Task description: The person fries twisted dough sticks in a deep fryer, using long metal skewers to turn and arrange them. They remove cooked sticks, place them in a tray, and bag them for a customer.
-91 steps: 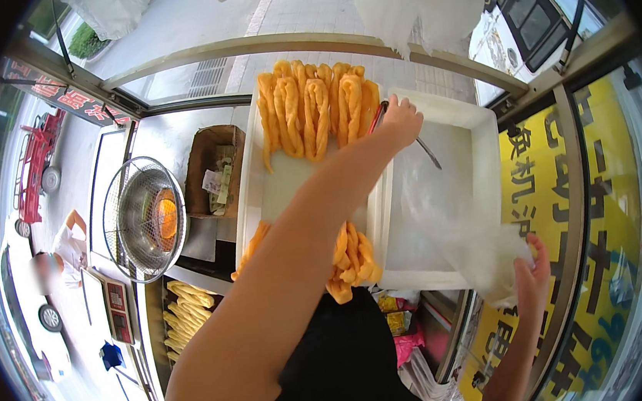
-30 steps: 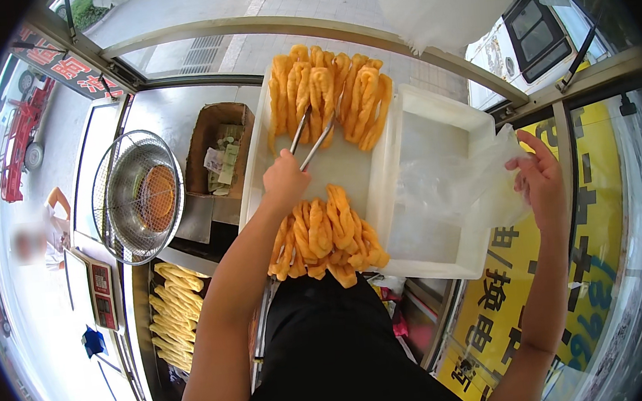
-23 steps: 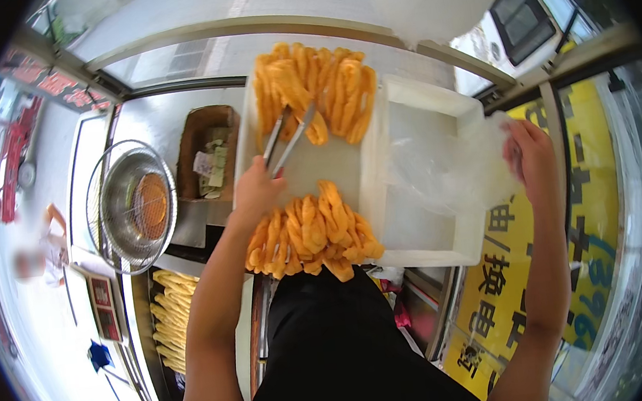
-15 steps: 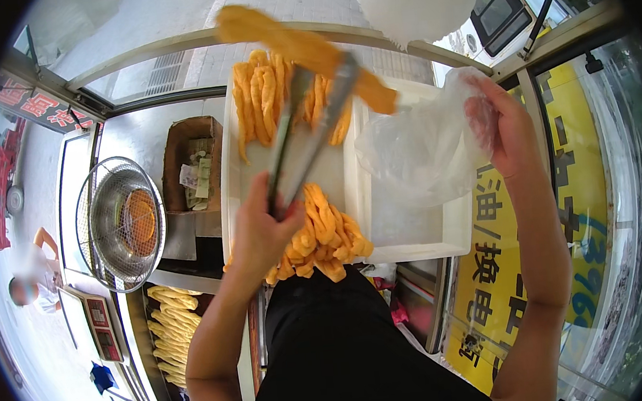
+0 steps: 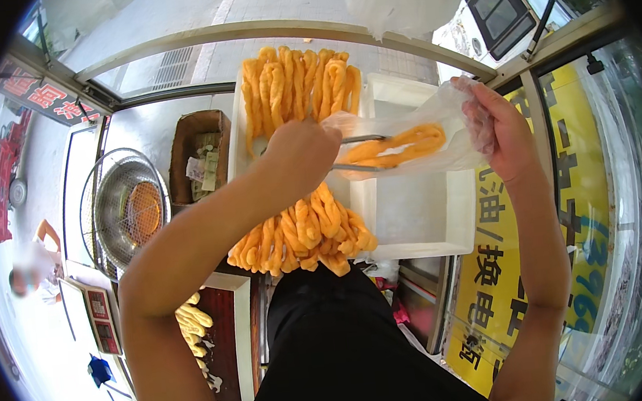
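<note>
My left hand (image 5: 305,152) is closed on metal tongs (image 5: 364,168), whose arms reach into a clear plastic bag (image 5: 462,157). Between the tong arms, inside the bag, lies a golden fried dough stick (image 5: 417,142). At the bag's other end, my right hand (image 5: 506,132) grips its bunched plastic. Below the bag stands a white tray (image 5: 418,247). Another white tray (image 5: 234,135) to its left holds fried dough sticks in two piles, a far pile (image 5: 298,87) and a near pile (image 5: 301,233). My left forearm crosses over this tray's left side.
On the left are a cardboard box (image 5: 176,160) with banknotes, a wire strainer (image 5: 95,222) over a metal bowl and a scale (image 5: 100,314). More dough sticks (image 5: 192,321) lie lower left. A window frame (image 5: 281,28) borders the far side. Outside stands a person (image 5: 45,266).
My left hand has swung the tongs and the dough stick down and right, into the bag. The bag is now stretched out sideways. My right hand has barely moved.
</note>
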`<state>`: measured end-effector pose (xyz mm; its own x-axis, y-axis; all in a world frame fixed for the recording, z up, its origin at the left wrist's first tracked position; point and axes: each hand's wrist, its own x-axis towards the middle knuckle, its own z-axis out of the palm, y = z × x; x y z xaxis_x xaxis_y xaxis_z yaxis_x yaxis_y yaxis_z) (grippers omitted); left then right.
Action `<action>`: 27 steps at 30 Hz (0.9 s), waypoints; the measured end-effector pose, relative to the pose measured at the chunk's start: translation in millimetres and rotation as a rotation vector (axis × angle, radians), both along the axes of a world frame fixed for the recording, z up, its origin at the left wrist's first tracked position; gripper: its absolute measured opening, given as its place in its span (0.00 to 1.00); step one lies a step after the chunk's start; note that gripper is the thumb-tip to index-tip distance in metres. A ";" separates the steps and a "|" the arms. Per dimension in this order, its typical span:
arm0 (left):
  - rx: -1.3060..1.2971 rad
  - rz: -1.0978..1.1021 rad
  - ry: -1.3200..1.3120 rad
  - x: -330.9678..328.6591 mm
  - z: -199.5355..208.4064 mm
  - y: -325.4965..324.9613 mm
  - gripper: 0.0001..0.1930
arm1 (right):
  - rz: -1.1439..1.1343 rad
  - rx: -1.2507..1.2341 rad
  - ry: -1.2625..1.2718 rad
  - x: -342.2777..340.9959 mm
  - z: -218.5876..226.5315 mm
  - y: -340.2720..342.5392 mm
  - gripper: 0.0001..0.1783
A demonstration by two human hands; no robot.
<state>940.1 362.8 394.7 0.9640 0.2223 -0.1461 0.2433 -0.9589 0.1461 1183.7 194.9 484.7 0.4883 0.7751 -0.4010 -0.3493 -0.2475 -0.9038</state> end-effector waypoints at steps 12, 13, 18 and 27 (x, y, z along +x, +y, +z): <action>-0.401 0.371 -0.012 -49.1 12.0 15.0 0.23 | -0.356 0.003 0.148 41.7 -73.3 -35.5 0.16; -0.556 0.450 -0.027 -61.3 13.7 18.4 0.24 | -0.351 0.013 0.144 45.2 -73.3 -40.3 0.16; -0.645 0.784 -0.078 -71.0 -88.1 30.0 0.27 | -0.274 0.040 0.151 45.3 -75.1 -35.8 0.17; -0.461 0.955 -0.012 19.3 -184.6 14.6 0.29 | -0.310 0.037 0.104 57.1 -77.4 -47.8 0.17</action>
